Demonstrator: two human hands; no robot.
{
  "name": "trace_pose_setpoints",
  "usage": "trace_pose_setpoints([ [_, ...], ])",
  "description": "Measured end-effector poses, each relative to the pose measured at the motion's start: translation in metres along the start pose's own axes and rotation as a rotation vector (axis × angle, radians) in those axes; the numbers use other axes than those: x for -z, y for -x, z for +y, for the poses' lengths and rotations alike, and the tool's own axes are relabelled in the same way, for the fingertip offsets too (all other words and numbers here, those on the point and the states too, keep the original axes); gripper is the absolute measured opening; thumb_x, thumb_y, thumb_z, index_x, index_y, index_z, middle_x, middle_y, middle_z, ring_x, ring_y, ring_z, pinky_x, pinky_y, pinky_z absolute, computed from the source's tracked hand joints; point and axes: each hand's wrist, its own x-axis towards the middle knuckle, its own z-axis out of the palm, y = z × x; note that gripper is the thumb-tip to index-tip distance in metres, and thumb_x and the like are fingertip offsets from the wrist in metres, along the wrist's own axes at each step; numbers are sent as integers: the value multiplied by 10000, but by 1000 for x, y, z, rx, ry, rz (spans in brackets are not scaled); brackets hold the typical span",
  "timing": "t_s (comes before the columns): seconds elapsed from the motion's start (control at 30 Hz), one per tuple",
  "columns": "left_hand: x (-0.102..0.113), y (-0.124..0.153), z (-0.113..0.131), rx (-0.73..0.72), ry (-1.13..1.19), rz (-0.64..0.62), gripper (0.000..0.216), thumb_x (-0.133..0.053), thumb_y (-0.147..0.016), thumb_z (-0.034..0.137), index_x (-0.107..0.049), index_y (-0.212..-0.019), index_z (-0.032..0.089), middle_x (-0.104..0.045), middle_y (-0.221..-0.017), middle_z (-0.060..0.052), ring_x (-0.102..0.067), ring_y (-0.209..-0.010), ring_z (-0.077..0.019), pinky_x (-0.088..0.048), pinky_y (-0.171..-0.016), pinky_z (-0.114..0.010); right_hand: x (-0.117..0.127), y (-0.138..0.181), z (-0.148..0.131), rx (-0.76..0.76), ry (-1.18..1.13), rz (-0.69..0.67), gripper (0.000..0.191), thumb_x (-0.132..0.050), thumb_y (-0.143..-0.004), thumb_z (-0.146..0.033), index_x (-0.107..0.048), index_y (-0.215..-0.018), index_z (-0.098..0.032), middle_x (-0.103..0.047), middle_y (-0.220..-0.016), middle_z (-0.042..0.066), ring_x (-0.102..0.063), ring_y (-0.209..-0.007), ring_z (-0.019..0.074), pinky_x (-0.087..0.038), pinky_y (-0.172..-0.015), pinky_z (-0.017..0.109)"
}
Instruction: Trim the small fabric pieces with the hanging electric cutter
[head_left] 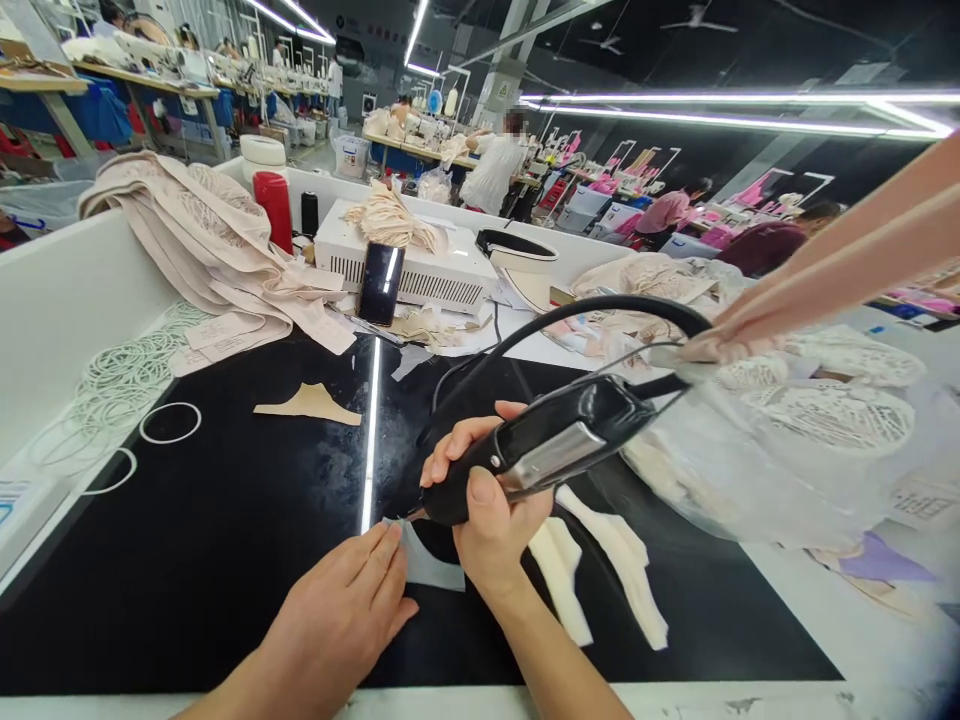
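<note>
My right hand [480, 500] is wrapped round a black corded hand tool [551, 440] with a metal plate on its side; its tip points down at a small pale fabric piece [431, 560] on the black tabletop [225, 540]. My left hand [352, 600] lies flat with fingers stretched out, pressing that fabric piece beside the tool's tip. The tool's black cable [600, 310] arches up and back over the table. Two white fabric strips [600, 570] lie just right of my right wrist.
White rings [120, 390] lie at the left by a white wall. A beige fabric stack [202, 240], red cylinder [274, 205], white machine [420, 265] and phone [380, 283] stand behind. Bagged lace pieces [787, 450] fill the right. Another person's arm [840, 270] reaches in from the right.
</note>
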Motion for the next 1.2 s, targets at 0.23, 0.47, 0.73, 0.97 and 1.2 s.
trace_pose_setpoints([
  [0.23,-3,-2,3,71,45,111,426,-288,-1075,218,-698,-1065,101,-773,-1073,-82,-698,-1046,-173,-481,-970,-302,-8,3,3,-15,-92,-38,434,-703,-874,-421,-443,-1198,-294,-541,-830,-45,-545,-557,91,-510,-491,241],
  [0.47,-3,0,0,29,19,97,387,-322,-1064,205,-691,-1084,90,-776,-1050,-91,-707,-1030,-185,-519,-955,-315,-8,4,1,-13,-47,-29,441,-691,-876,-433,-420,-1192,-287,-533,-828,-45,-554,-549,98,-506,-486,255],
  [0.73,0,-4,0,27,15,116,409,-316,-1070,213,-706,-1052,88,-779,-1063,-83,-725,-1003,-179,-544,-913,-305,-7,4,2,-32,-53,-36,388,-680,-885,-414,-419,-1141,-285,-561,-817,-43,-564,-553,106,-508,-495,258],
  [0.97,-2,-3,1,42,19,122,397,-323,-1068,199,-699,-1047,73,-777,-1050,-104,-708,-1034,-182,-507,-962,-307,-13,3,4,-22,-136,-21,422,-699,-868,-431,-441,-1171,-290,-548,-821,-49,-548,-543,96,-497,-482,244],
  [1.2,-5,-1,1,41,47,98,386,-333,-1071,225,-689,-1086,75,-771,-1084,-92,-706,-1054,-184,-500,-987,-310,-16,5,8,-22,-117,-48,397,-673,-897,-411,-425,-1178,-283,-555,-827,-47,-552,-551,95,-504,-493,250],
])
